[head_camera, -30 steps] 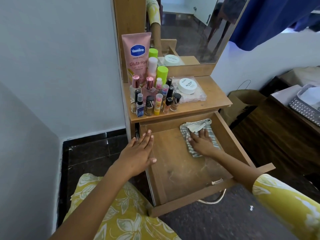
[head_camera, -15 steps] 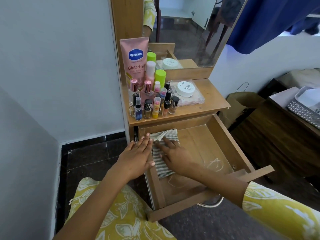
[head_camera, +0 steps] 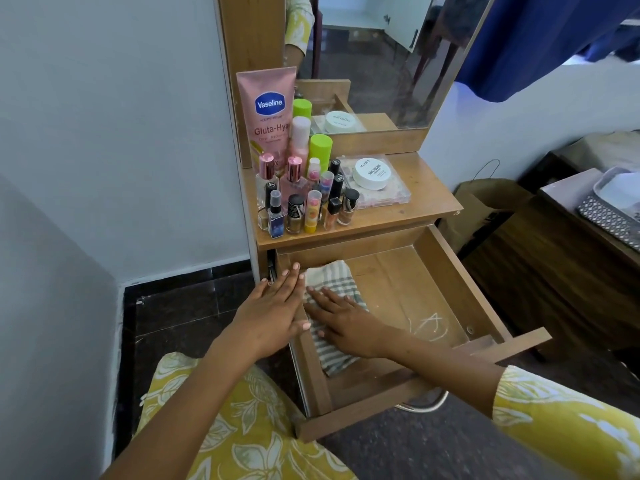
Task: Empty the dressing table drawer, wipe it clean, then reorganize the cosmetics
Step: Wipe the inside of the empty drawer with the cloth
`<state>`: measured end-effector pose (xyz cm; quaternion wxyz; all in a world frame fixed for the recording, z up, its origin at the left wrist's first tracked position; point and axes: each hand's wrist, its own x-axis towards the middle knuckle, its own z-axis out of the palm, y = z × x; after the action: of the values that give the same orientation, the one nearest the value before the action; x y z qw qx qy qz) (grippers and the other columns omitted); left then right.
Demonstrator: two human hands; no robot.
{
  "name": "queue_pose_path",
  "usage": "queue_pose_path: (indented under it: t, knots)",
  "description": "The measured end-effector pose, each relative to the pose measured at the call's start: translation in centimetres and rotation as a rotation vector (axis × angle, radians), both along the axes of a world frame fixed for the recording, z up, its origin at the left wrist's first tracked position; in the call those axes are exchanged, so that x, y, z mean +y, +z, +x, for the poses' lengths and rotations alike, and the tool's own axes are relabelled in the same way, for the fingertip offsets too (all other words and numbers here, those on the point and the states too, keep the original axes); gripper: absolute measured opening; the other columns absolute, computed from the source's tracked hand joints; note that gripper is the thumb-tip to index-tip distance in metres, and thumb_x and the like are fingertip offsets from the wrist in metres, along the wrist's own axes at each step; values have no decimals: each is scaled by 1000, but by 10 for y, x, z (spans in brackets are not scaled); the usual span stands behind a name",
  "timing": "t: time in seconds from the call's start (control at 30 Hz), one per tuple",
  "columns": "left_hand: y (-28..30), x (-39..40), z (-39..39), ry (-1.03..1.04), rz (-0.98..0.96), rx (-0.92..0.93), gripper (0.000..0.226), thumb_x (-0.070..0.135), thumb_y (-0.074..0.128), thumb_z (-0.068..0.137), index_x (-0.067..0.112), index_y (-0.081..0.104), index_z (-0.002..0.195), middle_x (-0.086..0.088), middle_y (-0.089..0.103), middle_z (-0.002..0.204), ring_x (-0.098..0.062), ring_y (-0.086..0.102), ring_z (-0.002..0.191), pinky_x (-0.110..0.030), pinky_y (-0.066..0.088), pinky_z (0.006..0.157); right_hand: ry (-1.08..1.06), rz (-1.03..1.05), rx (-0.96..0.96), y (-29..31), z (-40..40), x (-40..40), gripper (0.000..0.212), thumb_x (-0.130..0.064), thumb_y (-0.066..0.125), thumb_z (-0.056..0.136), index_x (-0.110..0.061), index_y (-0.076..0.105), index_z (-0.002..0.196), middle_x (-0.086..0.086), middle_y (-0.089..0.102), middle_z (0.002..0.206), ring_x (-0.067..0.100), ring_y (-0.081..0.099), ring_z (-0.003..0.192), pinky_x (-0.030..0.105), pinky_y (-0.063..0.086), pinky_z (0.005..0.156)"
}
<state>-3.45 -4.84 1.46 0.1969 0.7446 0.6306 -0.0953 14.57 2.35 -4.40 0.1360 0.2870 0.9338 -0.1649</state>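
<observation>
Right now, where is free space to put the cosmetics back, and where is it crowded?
The drawer floor is bare from the striped cloth to its right wall. The tabletop is bare right of the clear case. Its left side is crowded with bottles. The right hand presses the cloth; the left hand rests on the drawer's left wall.

I count one pulled-out drawer (head_camera: pixel 460 292) with one striped cloth (head_camera: pixel 332 275) in it, under my two hands. On the dressing table top (head_camera: pixel 422 199): one pink Vaseline tube (head_camera: pixel 266 112), two green-capped bottles (head_camera: pixel 320 147), one white nail polish remover tub (head_camera: pixel 371 173), one clear flat case (head_camera: pixel 398 195).
</observation>
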Motion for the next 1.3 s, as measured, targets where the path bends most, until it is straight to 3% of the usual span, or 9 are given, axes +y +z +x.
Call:
queue_pose_path:
  t: [0.2, 0.5, 0.8, 1.03, 1.3]
  knots:
    - [-3, -1, 1, -7, 20, 12, 73, 47, 26, 99, 14, -19, 145, -3, -34, 147, -15, -23, 139, -35, -10, 113, 50, 118, -49, 2, -4, 5, 58, -30, 31, 102, -20, 4, 152, 5, -5, 160, 25, -4, 148, 42, 8, 118]
    - [-3, -1, 3, 0, 11, 38, 72, 46, 26, 99, 11, -19, 145, -6, -32, 149, -16, -22, 140, -33, -10, 113, -98, 144, 28, -8, -9, 19, 57, -39, 31, 101, -27, 8, 151, -2, 1, 161, 19, 0, 148, 42, 10, 117]
    - [0, -2, 4, -8, -3, 37, 73, 45, 26, 99, 12, -21, 144, -6, -33, 148, -17, -22, 140, -36, -8, 114, -358, 77, -74, 2, 37, 43, 56, -41, 27, 102, -28, 6, 152, -2, -3, 161, 21, -6, 148, 49, 7, 117]
    - [2, -2, 5, -10, -9, 33, 70, 43, 25, 100, 11, -18, 145, -6, -31, 150, -17, -22, 140, -36, -8, 114, -165, 52, -12, -5, -22, 11, 59, -35, 32, 101, -25, 3, 152, 0, -5, 161, 25, -8, 147, 54, 1, 115]
    - [2, 0, 2, -5, -17, 21, 73, 45, 27, 99, 12, -18, 145, -5, -32, 149, -16, -22, 140, -35, -8, 114, -127, 104, -27, 2, 4, 35, 55, -44, 27, 101, -31, 9, 151, -6, 0, 160, 17, -1, 148, 43, 9, 117]
